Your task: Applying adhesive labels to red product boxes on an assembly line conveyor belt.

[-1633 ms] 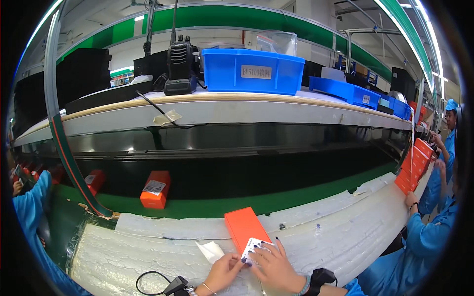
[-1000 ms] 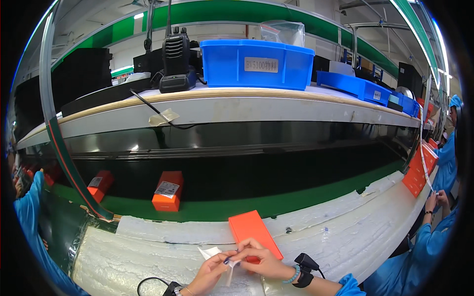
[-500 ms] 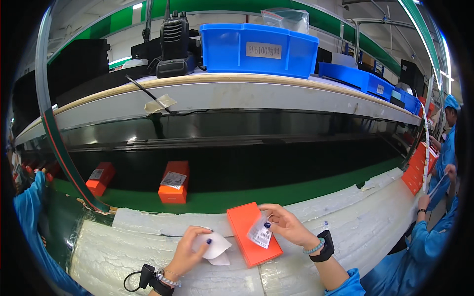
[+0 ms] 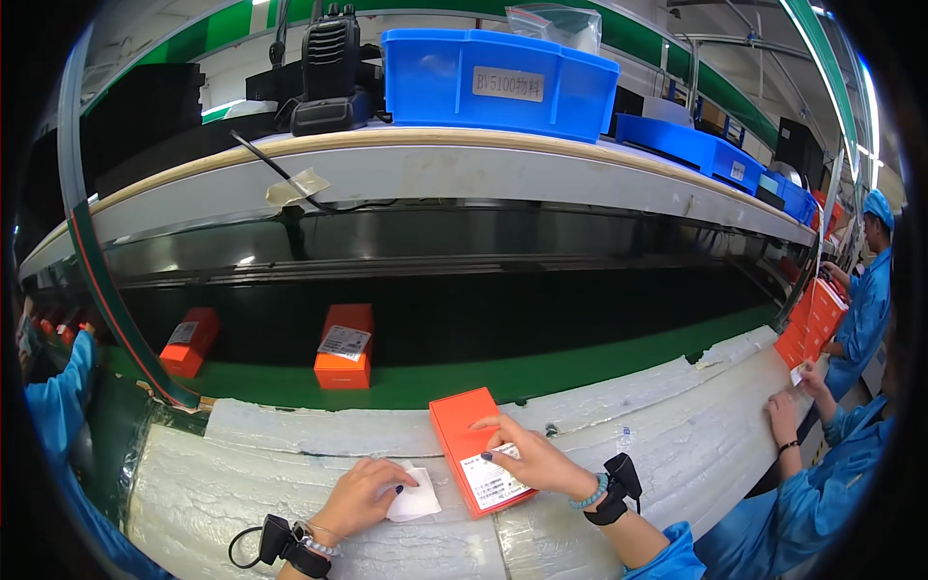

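Note:
An orange-red box (image 4: 456,425) lies on the plastic-covered bench in front of me, slightly turned. Its near half carries a white printed label (image 4: 493,480) that looks flat against the top. My right hand (image 4: 530,458) rests over this label, thumb on it and forefinger stretched across the box, with nothing gripped. To the left of the box, my left hand (image 4: 365,496) pinches a small piece of white paper (image 4: 416,497) just over the bench.
Beyond the plastic-covered bench (image 4: 599,483) runs a green conveyor belt (image 4: 541,372) with labelled orange boxes (image 4: 343,346). Above it is a shelf (image 4: 435,174) holding a blue bin (image 4: 498,85) and a walkie-talkie (image 4: 331,72). Co-workers in blue (image 4: 865,300) sit or stand at right; a blue sleeve (image 4: 60,396) shows at left.
The label, held up from the box by my right hand before, now lies on its top. My left hand has lowered slightly with the paper. The whole view has shifted a little.

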### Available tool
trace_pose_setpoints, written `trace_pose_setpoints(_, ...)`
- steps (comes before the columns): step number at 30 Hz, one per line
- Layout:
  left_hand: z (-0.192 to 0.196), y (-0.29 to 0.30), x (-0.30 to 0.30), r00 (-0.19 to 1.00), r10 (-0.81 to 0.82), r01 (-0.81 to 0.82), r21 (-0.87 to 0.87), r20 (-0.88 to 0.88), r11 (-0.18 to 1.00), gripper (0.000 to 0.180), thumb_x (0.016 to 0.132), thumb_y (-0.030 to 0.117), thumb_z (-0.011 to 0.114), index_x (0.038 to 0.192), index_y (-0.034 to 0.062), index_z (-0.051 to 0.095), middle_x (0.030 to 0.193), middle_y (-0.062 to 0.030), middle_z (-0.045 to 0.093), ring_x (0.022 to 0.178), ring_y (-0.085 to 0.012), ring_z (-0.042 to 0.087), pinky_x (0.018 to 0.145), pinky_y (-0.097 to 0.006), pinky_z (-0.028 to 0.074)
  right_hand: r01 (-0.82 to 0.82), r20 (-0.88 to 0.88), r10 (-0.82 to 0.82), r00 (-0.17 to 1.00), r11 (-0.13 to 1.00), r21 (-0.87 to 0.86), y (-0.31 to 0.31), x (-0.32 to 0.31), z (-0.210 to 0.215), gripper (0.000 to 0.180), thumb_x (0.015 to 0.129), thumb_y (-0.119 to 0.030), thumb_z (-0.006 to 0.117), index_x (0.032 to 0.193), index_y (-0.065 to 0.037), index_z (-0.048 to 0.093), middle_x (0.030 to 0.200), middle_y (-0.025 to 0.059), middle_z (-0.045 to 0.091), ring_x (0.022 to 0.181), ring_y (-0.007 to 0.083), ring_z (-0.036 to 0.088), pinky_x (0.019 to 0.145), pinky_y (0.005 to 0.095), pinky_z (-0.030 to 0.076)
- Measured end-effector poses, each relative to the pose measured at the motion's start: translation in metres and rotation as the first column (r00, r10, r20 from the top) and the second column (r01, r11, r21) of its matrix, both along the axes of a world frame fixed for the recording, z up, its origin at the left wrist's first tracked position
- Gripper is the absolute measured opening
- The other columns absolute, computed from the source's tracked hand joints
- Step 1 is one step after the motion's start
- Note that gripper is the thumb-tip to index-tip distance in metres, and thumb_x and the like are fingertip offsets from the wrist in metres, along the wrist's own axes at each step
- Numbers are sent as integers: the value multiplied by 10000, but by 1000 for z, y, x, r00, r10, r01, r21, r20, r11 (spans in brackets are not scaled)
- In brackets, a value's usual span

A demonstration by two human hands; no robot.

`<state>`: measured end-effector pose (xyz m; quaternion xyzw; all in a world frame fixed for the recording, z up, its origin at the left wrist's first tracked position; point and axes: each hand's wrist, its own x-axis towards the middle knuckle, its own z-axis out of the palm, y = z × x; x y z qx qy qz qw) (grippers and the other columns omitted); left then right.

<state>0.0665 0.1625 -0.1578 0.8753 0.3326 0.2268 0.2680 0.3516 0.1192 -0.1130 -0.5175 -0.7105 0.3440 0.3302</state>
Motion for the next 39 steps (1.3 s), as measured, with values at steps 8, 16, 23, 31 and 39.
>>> trace_pose_setpoints(8,6,-13,14,989,60,-105,351,138,931,284,717,41,608,969,158,665,1082,-22,612,1016,-235,528,912,-389,374,31,12,-30,999,999,-42,0,-2,3,413,887,-22,557,1289,-63,469,877,63,618,899,182,615,868,317,452)
trace_pose_setpoints(16,9,-42,36,988,-123,156,616,-96,772,404,770,220,695,1168,184,637,1161,40,611,1064,-123,551,919,-326,383,27,25,-27,999,1000,-7,-1,-2,1,408,888,-21,556,1285,-77,484,875,70,614,879,194,622,837,317,464)
trace_pose_setpoints(23,4,-44,38,977,-163,214,587,-139,781,395,820,231,664,1206,163,620,1255,48,591,1077,-117,564,948,-305,402,36,51,-37,998,999,12,0,-5,-1,400,870,2,552,1260,-71,507,879,92,619,885,249,641,821,341,479)
trace_pose_setpoints(31,3,-43,40,983,-182,155,585,-13,796,403,778,216,690,1176,171,638,1202,51,612,1048,-120,569,929,-310,403,33,441,-184,879,944,327,-13,-27,-20,349,885,-83,540,1234,-95,533,1096,128,587,1057,302,559,903,418,446)
trace_pose_setpoints(39,-6,-34,33,997,-71,33,586,43,810,472,746,283,715,1180,150,585,1148,15,592,1086,-178,535,948,-377,378,-252,626,-113,772,849,464,-11,-27,-19,307,912,-286,530,1184,-161,599,1339,55,496,1289,325,399,1074,579,256)
